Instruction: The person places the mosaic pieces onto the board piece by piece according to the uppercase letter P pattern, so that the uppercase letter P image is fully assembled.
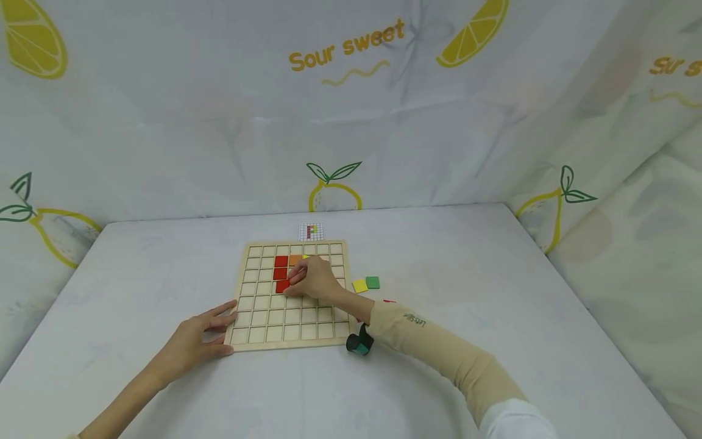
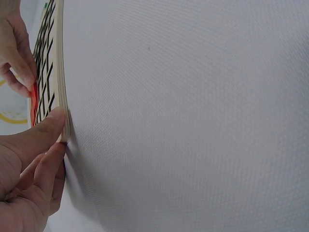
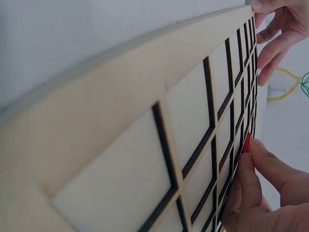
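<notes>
A wooden grid board (image 1: 285, 348) lies on the table. My right hand (image 1: 315, 281) is over its middle and pinches a red square tile (image 3: 246, 143) between thumb and fingertips, at a cell below two other red tiles (image 1: 281, 274). An orange tile (image 1: 295, 260) sits right of the top red one, and a yellow tile (image 1: 306, 256) beside it is partly covered by the hand. At the board's left edge, my left hand (image 1: 192, 344) rests its fingertips on the side, the thumb by the near corner (image 2: 63, 137).
A small printed pattern card (image 1: 311, 231) lies behind the board. To the right are a loose yellow tile (image 1: 360, 285) and a green tile (image 1: 373, 282). Something red (image 1: 389, 300) shows partly behind the right forearm. A small black device (image 1: 359, 341) is at the right wrist.
</notes>
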Demonstrator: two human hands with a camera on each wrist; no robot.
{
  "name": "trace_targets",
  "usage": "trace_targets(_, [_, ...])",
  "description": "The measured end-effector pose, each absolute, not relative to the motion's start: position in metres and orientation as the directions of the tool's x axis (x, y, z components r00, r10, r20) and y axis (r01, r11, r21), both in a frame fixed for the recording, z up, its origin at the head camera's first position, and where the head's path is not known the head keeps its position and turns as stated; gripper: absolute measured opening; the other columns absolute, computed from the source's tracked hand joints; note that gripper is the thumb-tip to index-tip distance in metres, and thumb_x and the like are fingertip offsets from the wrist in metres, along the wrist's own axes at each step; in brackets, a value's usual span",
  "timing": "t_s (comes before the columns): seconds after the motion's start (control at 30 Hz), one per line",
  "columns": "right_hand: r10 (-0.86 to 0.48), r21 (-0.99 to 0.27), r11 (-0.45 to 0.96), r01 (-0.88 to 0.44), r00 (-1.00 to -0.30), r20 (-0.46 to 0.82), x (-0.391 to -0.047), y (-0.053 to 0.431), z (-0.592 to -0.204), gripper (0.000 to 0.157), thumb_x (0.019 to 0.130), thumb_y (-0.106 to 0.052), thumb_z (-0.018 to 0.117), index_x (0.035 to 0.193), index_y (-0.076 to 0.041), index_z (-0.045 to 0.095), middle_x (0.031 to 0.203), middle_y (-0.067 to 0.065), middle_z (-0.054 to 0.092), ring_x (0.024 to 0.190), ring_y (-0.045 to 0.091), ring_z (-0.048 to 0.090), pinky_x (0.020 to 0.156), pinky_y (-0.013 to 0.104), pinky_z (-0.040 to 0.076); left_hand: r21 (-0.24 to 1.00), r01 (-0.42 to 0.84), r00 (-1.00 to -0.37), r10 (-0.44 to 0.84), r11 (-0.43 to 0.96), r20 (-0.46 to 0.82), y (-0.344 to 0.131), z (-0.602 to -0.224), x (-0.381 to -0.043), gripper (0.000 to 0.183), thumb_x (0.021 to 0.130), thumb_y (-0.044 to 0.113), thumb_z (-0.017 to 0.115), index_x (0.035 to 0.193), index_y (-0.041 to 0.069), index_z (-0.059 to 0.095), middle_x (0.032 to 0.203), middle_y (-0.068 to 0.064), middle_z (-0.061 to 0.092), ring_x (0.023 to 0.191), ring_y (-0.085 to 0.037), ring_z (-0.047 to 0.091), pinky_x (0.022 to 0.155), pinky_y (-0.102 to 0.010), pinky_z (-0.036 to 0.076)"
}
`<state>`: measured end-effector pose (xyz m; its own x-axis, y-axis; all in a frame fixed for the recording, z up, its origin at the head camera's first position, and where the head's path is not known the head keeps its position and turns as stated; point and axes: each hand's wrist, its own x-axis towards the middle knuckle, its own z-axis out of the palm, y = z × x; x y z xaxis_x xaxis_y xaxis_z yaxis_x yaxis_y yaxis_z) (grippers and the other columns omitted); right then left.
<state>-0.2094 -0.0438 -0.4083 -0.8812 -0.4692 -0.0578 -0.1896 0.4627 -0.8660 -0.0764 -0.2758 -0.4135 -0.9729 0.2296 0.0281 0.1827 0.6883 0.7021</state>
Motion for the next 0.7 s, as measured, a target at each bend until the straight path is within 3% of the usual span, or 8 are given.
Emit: trace_targets(0.7, [-0.485, -0.868, 0.457, -0.194, -0.872, -0.061, -0.2105, -0.0447, -0.4090, 0.019, 0.075, -0.003, 0.081, 0.089, 0.003, 0.071, 0.079, 0.010, 0.073, 0.074, 0.015, 0.070, 0.092, 0.029, 0.050, 0.708, 0.203, -0.970, 0.238, 0.676, 0.051, -0.2767, -0.4143, -0.0761, 0.061, 0.071, 0.008, 0.082, 0.123, -0.012, 0.059, 0.143, -0.020, 0.045, 0.103, -0.025, 0.062, 0.075, -0.021, 0.055])
